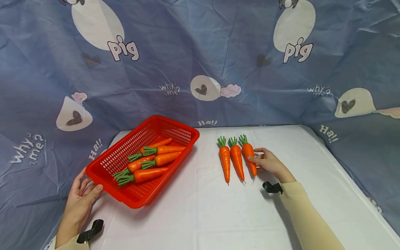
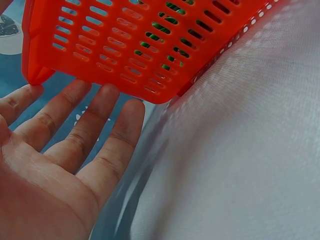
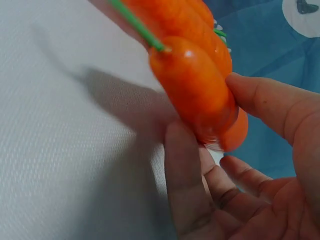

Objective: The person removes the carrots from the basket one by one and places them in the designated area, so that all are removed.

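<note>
My left hand (image 1: 76,201) is at the near left corner of a red plastic basket (image 1: 139,203). In the left wrist view its fingers stretch out nearly straight, with the fingertips against the lower edge of the basket's slotted wall (image 2: 107,47); the thumb lies by the rim in the head view. Several orange carrots (image 1: 150,174) with green tops lie in the basket. My right hand (image 1: 270,163) pinches the rightmost carrot (image 1: 248,150) of three on the table between thumb and index finger. Left of it lie the middle carrot (image 1: 236,158) and the leftmost carrot (image 1: 224,159).
A white cloth (image 1: 218,218) covers the table. Behind and along both sides hangs a blue printed curtain (image 1: 259,104). Small black wrist cameras sit on the left wrist (image 1: 90,232) and the right wrist (image 1: 272,188).
</note>
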Demonstrator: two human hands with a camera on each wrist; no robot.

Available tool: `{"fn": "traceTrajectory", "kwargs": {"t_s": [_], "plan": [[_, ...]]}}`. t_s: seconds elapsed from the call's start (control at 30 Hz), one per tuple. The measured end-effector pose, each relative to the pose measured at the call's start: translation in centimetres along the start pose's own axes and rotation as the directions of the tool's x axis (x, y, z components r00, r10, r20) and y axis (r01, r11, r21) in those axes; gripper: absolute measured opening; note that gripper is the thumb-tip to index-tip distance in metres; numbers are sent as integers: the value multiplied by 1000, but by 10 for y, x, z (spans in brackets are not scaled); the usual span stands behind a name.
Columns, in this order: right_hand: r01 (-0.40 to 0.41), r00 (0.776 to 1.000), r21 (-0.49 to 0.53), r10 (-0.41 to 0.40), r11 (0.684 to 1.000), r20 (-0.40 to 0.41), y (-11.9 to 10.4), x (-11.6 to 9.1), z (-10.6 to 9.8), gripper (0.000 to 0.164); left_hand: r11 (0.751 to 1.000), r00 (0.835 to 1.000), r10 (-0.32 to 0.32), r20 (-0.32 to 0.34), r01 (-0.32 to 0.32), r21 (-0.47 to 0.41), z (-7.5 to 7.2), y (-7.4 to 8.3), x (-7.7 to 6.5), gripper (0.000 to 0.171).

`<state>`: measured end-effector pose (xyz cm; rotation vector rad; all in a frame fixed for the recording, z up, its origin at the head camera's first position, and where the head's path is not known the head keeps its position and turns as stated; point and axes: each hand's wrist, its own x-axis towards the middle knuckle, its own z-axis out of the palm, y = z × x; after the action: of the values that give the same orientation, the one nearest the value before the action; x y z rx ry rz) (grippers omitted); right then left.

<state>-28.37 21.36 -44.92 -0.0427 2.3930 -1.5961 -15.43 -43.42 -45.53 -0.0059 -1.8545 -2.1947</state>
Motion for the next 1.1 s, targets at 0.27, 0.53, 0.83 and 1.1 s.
{"fn": "traceTrajectory", "kwargs": {"t_s": [0.27,0.53,0.83,1.1], "plan": [[-30,999,-106,28,994,-19,-5,0,4,77,999,999,33,24,-32,-20,2,0,0,83],[-44,999,-181,41,983,-23,-7,2,5,77,999,999,34,15,-34,-19,3,0,0,84],[-53,998,-180,49,982,-25,-11,0,8,72,1000,1000,-12,-8,13,13,0,1,-1,86],[-44,999,-173,44,984,-5,-11,-2,7,72,1000,1000,1,12,-1,13,-1,0,-1,89]]}}
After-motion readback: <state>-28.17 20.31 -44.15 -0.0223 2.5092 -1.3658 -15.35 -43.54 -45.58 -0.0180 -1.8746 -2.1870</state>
